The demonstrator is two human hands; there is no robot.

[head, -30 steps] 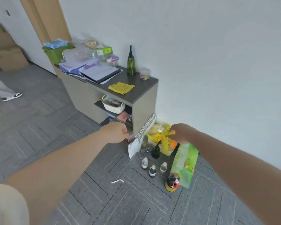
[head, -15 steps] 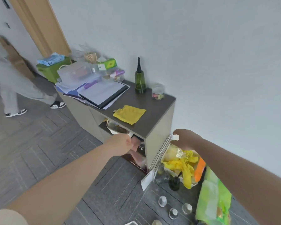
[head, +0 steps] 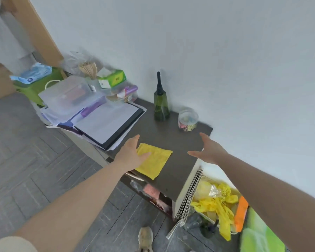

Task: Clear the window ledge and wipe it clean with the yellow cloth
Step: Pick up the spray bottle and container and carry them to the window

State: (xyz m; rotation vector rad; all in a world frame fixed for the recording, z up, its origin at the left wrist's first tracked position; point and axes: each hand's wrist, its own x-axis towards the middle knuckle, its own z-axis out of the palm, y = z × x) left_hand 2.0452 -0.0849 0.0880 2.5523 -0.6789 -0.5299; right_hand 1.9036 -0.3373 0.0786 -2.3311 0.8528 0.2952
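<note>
The left hand [head: 130, 155] is spread open, palm down, over the near left edge of the yellow cloth [head: 154, 160]; whether the palm actually presses on the fabric cannot be told, since the hand hides that corner. The cloth lies flat and folded square on the dark ledge top [head: 180, 142], its near corner at the front edge. The right hand [head: 206, 150] is also open and holds nothing, fingers splayed above the bare right end of the ledge, well clear of the cloth.

Beyond the right hand's fingertips stands a small clear jar [head: 188, 119] with blurred coloured clips inside, and just left of it a green bottle [head: 160, 104] with a dark spout, both close to the wall. Beyond the left hand lies an open black folder [head: 108, 122], partly under a clear plastic box [head: 67, 96]; the pile behind it is smeared and hard to read. Below the right forearm, yellow bags [head: 217, 202] fill a bin cut off by the arm.
</note>
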